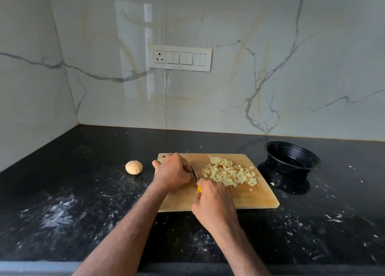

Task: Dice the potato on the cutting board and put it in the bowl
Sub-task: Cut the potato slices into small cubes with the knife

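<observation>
Right hand (214, 200) grips the yellow-handled knife (196, 180); left hand (173, 171), fingers curled, holds something hidden on the wooden cutting board (260, 198). Pale diced potato pile (231, 174) lies at the blade's three o'clock; empty black plastic bowl (291, 158) beyond; whole brown potato (134, 167) at the board's nine o'clock.

A black speckled worktop (83, 202) fills the lower frame. A whole unpeeled potato (134, 167) sits left of centre. A white switch panel (180, 58) hangs on the marble wall (270, 67) above.

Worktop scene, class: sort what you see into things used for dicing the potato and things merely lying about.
In use: cutting board, diced potato, potato slices, knife, bowl, left hand, right hand.

Lying about: whole potato, switch panel.
</observation>
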Action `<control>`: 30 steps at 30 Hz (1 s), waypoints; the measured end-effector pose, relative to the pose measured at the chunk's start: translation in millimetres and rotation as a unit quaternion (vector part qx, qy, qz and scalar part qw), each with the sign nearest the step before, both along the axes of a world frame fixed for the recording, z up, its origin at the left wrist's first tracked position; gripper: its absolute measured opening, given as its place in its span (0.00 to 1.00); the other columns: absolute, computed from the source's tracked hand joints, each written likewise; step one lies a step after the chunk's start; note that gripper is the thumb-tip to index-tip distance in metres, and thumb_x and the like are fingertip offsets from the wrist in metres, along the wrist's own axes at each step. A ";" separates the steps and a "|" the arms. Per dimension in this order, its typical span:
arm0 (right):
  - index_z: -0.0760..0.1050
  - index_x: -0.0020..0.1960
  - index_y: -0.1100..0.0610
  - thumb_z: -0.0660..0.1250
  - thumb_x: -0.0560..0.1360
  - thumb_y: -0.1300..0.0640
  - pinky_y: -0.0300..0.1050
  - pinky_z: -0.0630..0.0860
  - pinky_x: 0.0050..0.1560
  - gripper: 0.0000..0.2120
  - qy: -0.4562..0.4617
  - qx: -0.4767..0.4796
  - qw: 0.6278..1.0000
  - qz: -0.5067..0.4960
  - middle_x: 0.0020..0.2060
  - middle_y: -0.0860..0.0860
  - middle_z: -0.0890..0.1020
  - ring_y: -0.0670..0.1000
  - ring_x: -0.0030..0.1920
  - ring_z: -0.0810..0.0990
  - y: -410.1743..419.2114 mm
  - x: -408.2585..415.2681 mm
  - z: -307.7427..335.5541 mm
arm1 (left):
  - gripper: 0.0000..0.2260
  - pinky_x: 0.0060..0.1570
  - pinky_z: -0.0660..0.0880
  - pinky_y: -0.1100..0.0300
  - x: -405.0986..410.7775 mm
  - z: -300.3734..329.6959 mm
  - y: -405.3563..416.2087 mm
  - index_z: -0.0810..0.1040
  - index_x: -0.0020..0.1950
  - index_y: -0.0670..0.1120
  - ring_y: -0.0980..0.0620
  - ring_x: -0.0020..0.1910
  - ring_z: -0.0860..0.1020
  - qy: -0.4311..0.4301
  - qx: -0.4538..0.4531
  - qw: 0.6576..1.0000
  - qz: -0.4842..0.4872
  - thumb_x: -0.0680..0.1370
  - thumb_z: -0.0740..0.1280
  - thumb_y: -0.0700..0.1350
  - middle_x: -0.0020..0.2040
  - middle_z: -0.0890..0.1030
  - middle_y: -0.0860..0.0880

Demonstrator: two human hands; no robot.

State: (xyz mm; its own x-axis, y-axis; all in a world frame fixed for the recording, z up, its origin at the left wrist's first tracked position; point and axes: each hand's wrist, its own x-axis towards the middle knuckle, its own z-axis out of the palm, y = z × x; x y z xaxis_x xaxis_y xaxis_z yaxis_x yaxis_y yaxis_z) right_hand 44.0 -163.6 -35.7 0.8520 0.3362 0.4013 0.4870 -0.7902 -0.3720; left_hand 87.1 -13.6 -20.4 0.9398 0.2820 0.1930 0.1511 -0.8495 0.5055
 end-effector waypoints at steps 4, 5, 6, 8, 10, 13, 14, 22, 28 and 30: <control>0.80 0.60 0.55 0.68 0.76 0.62 0.39 0.82 0.43 0.14 0.008 -0.005 1.000 0.012 0.49 0.49 0.84 0.45 0.43 0.82 -2.0 0.4 -2.5 | 0.07 0.61 0.63 0.40 1.0 -1.5 -2.2 0.83 0.35 0.57 0.55 0.57 0.72 -0.002 0.007 1.000 0.011 0.72 0.71 0.46 0.42 0.81 0.61; 0.80 0.60 0.55 0.68 0.76 0.62 0.39 0.82 0.44 0.13 0.010 -0.005 1.000 0.014 0.49 0.49 0.84 0.45 0.43 0.82 -3.5 -0.8 -3.2 | 0.08 0.60 0.62 0.41 0.9 -1.8 -3.0 0.82 0.35 0.57 0.55 0.57 0.72 -0.005 0.010 1.000 0.016 0.72 0.71 0.46 0.41 0.81 0.61; 0.80 0.60 0.55 0.68 0.76 0.61 0.39 0.82 0.44 0.13 0.012 -0.006 1.000 0.016 0.49 0.49 0.84 0.45 0.42 0.82 -5.3 -2.5 -4.0 | 0.07 0.59 0.62 0.42 0.6 -2.0 -3.7 0.82 0.34 0.56 0.54 0.57 0.72 -0.010 0.014 1.000 0.020 0.72 0.70 0.46 0.41 0.81 0.61; 0.80 0.60 0.54 0.67 0.76 0.61 0.39 0.82 0.45 0.13 0.014 -0.009 1.000 0.017 0.49 0.49 0.85 0.46 0.43 0.82 -10.4 -7.4 -5.8 | 0.07 0.60 0.61 0.41 0.2 -2.1 -4.0 0.82 0.35 0.55 0.53 0.57 0.72 -0.016 0.025 0.999 0.024 0.72 0.69 0.45 0.42 0.81 0.59; 0.81 0.61 0.53 0.67 0.77 0.60 0.31 0.79 0.43 0.14 0.012 0.000 1.000 0.014 0.49 0.48 0.86 0.45 0.44 0.83 -18.7 -12.1 -6.3 | 0.07 0.62 0.62 0.40 0.2 -3.2 -3.8 0.81 0.35 0.55 0.53 0.58 0.71 -0.015 0.029 0.999 0.013 0.73 0.71 0.46 0.43 0.81 0.59; 0.81 0.62 0.52 0.69 0.76 0.59 0.19 0.63 0.34 0.15 0.005 0.017 1.000 0.003 0.49 0.44 0.86 0.42 0.42 0.80 -31.2 -17.6 -4.1 | 0.06 0.64 0.64 0.39 -2.3 -2.0 0.4 0.83 0.38 0.56 0.53 0.58 0.73 -0.027 0.008 1.000 -0.015 0.75 0.74 0.48 0.44 0.82 0.59; 0.81 0.62 0.51 0.69 0.76 0.59 0.19 0.62 0.33 0.15 0.004 0.021 1.000 -0.002 0.49 0.44 0.86 0.42 0.42 0.79 -34.3 -18.5 -3.8 | 0.05 0.64 0.65 0.40 -2.4 -1.1 2.6 0.85 0.39 0.55 0.53 0.57 0.74 -0.038 -0.005 0.999 -0.026 0.75 0.74 0.48 0.43 0.83 0.59; 0.81 0.63 0.51 0.69 0.75 0.58 0.25 0.71 0.42 0.16 -0.012 0.034 0.999 0.007 0.49 0.44 0.86 0.43 0.45 0.83 -26.2 -16.2 -1.8 | 0.09 0.54 0.74 0.49 -4.4 2.1 21.2 0.87 0.38 0.52 0.58 0.46 0.80 -0.104 -0.138 0.984 -0.051 0.75 0.73 0.39 0.37 0.84 0.60; 0.81 0.62 0.53 0.68 0.77 0.60 0.25 0.74 0.35 0.15 -0.002 0.010 1.000 0.006 0.46 0.45 0.86 0.42 0.38 0.81 -22.2 -8.3 -1.2 | 0.06 0.36 0.70 0.73 -1.5 -1.5 37.9 0.84 0.39 0.54 0.61 0.41 0.79 -0.082 -0.094 0.991 -0.055 0.74 0.75 0.43 0.38 0.82 0.58; 0.81 0.62 0.53 0.67 0.77 0.60 0.25 0.72 0.36 0.15 0.001 0.024 0.999 -0.029 0.46 0.45 0.86 0.41 0.38 0.81 -31.0 -3.5 0.0 | 0.04 0.36 0.72 0.70 -2.3 -1.7 42.7 0.85 0.43 0.52 0.58 0.40 0.80 -0.050 -0.080 0.993 -0.074 0.71 0.78 0.49 0.38 0.82 0.56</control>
